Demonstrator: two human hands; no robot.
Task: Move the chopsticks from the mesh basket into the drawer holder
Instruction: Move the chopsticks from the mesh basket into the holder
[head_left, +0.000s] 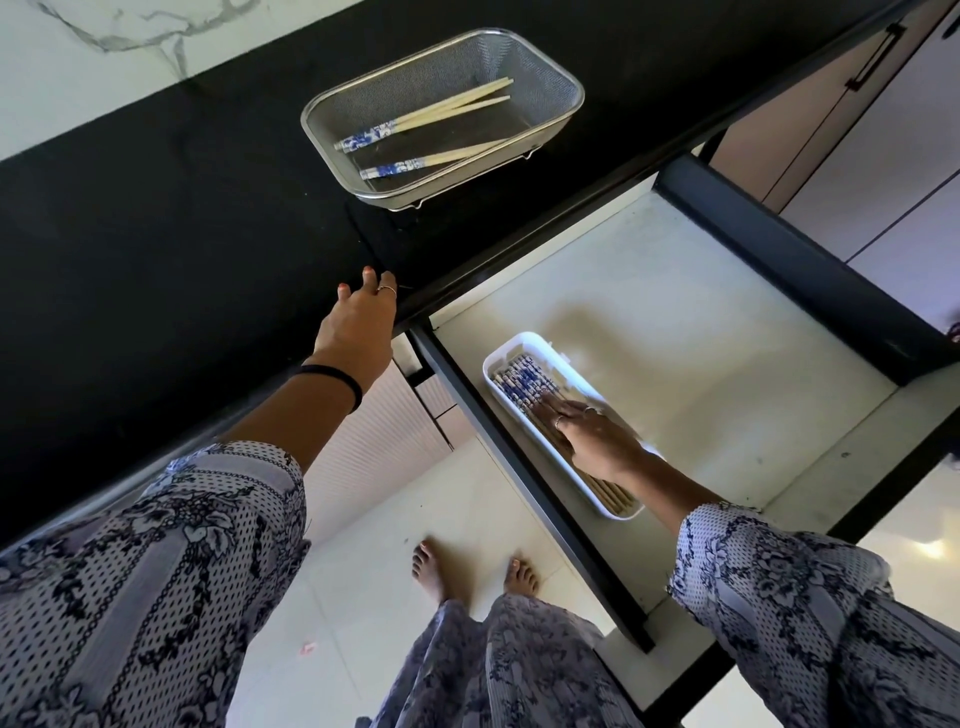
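Note:
A metal mesh basket (550, 78) sits on the black counter and holds a few wooden chopsticks (441, 109) with blue-and-white patterned ends. Below, in the open drawer (675, 291), a white holder (524, 343) is filled with several matching chopsticks (519, 382). My right hand (587, 434) lies flat on the chopsticks in the holder, fingers spread, grasping nothing that I can see. My left hand (358, 322) rests with its fingers on the counter's front edge, empty, well short of the basket.
The black counter (156, 234) runs across the left, with a white marble wall (78, 62) behind. The drawer's dark sides (779, 249) frame a pale floor. Cabinet fronts (883, 130) stand at right. My bare feet (467, 571) are on white floor tiles.

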